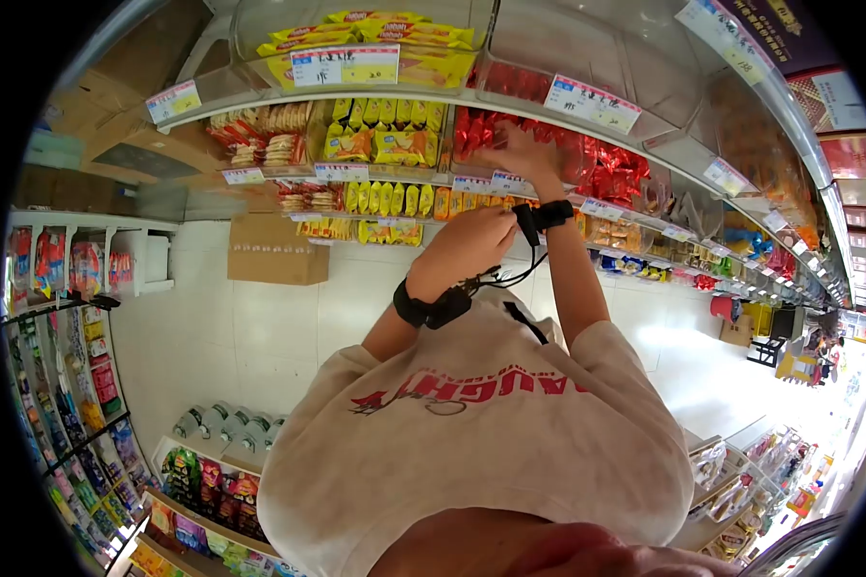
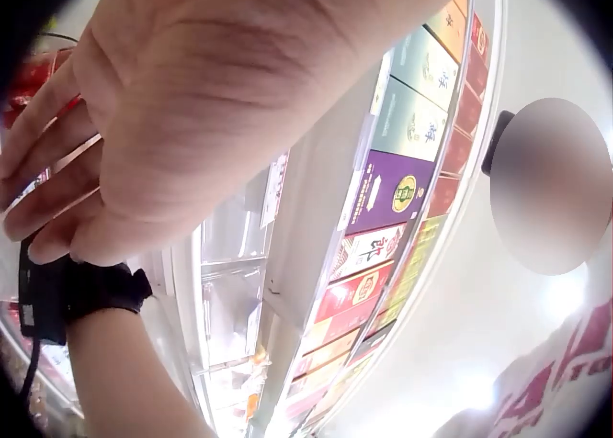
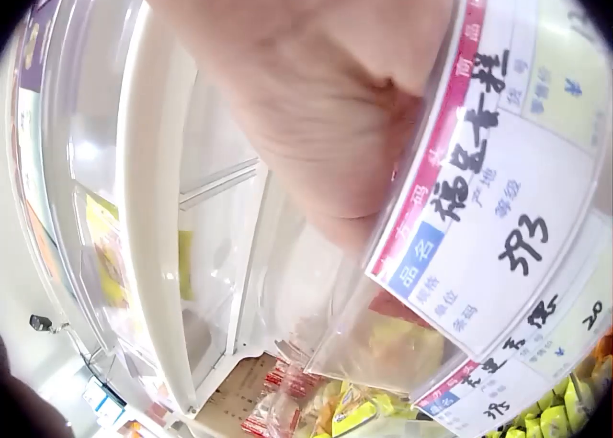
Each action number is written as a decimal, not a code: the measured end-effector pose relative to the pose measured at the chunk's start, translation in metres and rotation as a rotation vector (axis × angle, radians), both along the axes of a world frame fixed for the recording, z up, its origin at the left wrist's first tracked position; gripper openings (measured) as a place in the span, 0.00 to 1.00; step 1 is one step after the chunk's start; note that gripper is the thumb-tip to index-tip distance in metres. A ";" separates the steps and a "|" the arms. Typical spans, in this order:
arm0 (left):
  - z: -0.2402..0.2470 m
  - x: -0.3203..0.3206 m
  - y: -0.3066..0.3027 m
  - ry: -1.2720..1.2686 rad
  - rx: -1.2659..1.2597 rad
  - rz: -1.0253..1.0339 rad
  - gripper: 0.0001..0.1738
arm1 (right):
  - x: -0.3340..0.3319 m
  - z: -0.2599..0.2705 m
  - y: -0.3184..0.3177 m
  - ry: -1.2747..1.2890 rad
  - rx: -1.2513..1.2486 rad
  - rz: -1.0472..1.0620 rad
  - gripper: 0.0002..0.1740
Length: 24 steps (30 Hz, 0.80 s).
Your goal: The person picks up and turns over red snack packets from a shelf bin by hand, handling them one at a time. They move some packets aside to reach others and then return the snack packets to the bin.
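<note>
My right hand (image 1: 524, 156) reaches into a clear shelf bin of red-wrapped snack packets (image 1: 614, 173), its fingers spread among them. In the right wrist view its palm (image 3: 316, 103) fills the top, and a price label (image 3: 498, 218) hides the fingers. The left hand (image 1: 464, 252) is lower, beside the right wrist. Seen from the left wrist, its fingers are loosely bent, with the tips right at a black device (image 2: 43, 294) strapped on the right wrist. The left thumb is hidden. Black cables hang between both wrists.
Bins of yellow snack packets (image 1: 404, 144) lie left of the red ones. Handwritten price labels (image 1: 592, 104) line the shelf edges. A cardboard box (image 1: 277, 250) stands on the floor behind. Gift boxes (image 2: 393, 189) fill an upper shelf. More stocked racks (image 1: 91, 375) stand at the left.
</note>
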<state>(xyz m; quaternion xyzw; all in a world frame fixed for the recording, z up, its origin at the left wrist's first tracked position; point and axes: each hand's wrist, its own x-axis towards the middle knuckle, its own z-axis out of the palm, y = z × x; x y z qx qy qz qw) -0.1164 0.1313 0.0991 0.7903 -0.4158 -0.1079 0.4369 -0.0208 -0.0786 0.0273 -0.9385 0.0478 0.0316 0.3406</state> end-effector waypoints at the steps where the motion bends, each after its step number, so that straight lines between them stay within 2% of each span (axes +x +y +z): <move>1: 0.000 0.002 0.001 -0.014 0.021 -0.008 0.08 | -0.002 0.008 0.001 0.018 -0.032 0.008 0.52; 2: 0.001 0.006 0.001 -0.014 0.029 -0.013 0.08 | -0.003 0.015 0.002 0.036 -0.063 0.014 0.53; 3: 0.003 0.009 0.002 -0.009 0.038 -0.021 0.08 | -0.004 0.015 0.003 0.034 0.011 0.004 0.50; 6: 0.004 0.011 0.002 -0.016 0.031 -0.022 0.09 | -0.013 0.012 0.007 -0.067 0.028 -0.036 0.44; 9: 0.007 0.012 -0.001 0.004 -0.002 -0.012 0.09 | -0.017 0.014 0.010 -0.018 0.035 -0.056 0.38; 12: 0.012 0.015 -0.008 0.065 0.065 -0.004 0.09 | -0.032 0.016 0.006 -0.309 -0.190 0.092 0.30; 13: 0.012 0.015 -0.011 0.082 0.068 -0.007 0.09 | -0.040 0.018 0.007 -0.319 -0.058 0.031 0.29; 16: 0.001 0.016 -0.026 0.068 0.052 -0.043 0.11 | -0.073 0.049 -0.009 -0.318 0.229 0.062 0.28; 17: 0.002 0.016 -0.032 0.064 0.060 -0.050 0.11 | -0.088 0.074 -0.014 -0.249 0.396 0.086 0.23; 20: 0.006 0.013 -0.049 0.036 0.041 -0.036 0.12 | -0.124 0.104 -0.048 -0.278 0.535 0.053 0.19; 21: 0.009 0.011 -0.055 0.045 0.046 -0.024 0.12 | -0.131 0.094 -0.069 -0.297 0.550 -0.009 0.14; 23: 0.013 0.008 -0.067 0.065 0.068 0.003 0.12 | -0.142 0.074 -0.120 -0.371 0.480 -0.113 0.14; 24: 0.014 0.007 -0.073 0.080 0.089 0.014 0.12 | -0.144 0.052 -0.150 -0.403 0.530 -0.189 0.14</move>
